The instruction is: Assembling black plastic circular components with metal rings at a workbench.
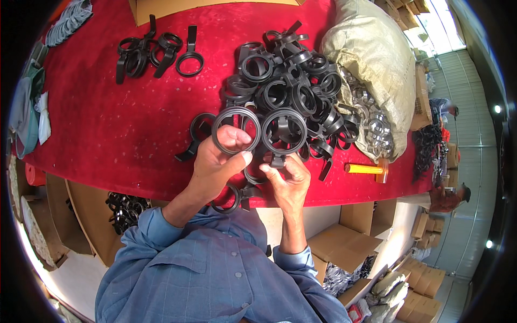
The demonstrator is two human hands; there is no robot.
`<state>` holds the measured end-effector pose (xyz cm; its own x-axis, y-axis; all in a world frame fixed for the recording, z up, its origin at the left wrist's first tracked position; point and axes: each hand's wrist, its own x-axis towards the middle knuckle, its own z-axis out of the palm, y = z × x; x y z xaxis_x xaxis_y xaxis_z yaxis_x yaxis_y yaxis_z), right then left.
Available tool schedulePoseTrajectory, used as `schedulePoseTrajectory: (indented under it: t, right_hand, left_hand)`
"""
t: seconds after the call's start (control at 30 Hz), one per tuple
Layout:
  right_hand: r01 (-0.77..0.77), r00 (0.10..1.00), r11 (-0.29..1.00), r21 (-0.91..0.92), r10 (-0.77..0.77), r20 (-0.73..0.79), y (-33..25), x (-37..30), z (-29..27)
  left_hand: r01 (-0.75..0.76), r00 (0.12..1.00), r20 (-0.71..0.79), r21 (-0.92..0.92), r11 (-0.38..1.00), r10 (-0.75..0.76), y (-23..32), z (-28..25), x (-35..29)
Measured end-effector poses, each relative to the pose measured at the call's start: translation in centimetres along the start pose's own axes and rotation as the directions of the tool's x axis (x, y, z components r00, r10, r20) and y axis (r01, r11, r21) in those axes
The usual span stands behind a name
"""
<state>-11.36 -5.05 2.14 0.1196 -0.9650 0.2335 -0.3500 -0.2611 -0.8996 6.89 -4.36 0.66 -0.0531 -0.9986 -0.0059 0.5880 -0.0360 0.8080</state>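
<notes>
My left hand (213,166) is closed on a black ring (237,110), gripping its lower edge with the thumb in front and fingers reaching through the opening. Beside it, my right hand (290,187) pinches a second black ring with a strap-like tab (305,132) by the tab at its bottom. Both rings are held up side by side, facing me, over the near edge of a red-covered table (107,124). Just beyond them lies a heap of similar black tabbed rings (301,99). Another tabbed ring (230,207) sits below my hands at the table edge.
Several tabbed rings (135,60) lie apart at the far left. A pale woven sack (371,54) with shiny metal rings (380,132) stands right of the heap, near a yellow-handled mallet (363,169). Cardboard boxes (344,242) are below the table. Other people (449,199) are far right.
</notes>
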Motion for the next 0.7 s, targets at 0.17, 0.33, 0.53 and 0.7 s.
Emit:
schedulePoseTrajectory:
  t: [0.17,0.33,0.53,0.7]
  right_hand:
    - [0.011,1.000,1.000,0.008,-0.011,0.013,0.04,-0.04,0.20]
    - [-0.013,0.999,0.999,0.029,0.012,0.030,-0.31,-0.08,0.33]
    - [-0.028,0.999,0.994,0.105,0.023,0.048,0.13,-0.21,0.31]
    - [-0.087,0.996,0.986,0.142,0.081,0.048,0.19,-0.55,0.05]
  left_hand:
    - [0.003,0.998,-0.066,0.019,1.000,-0.002,0.17,0.22,0.01]
    - [-0.014,0.994,-0.105,-0.048,0.999,0.008,0.49,0.57,-0.01]
    - [0.006,0.990,-0.139,-0.043,0.999,-0.011,0.00,0.43,0.03]
    - [-0.005,0.994,-0.111,-0.039,0.999,0.001,-0.05,0.66,0.09]
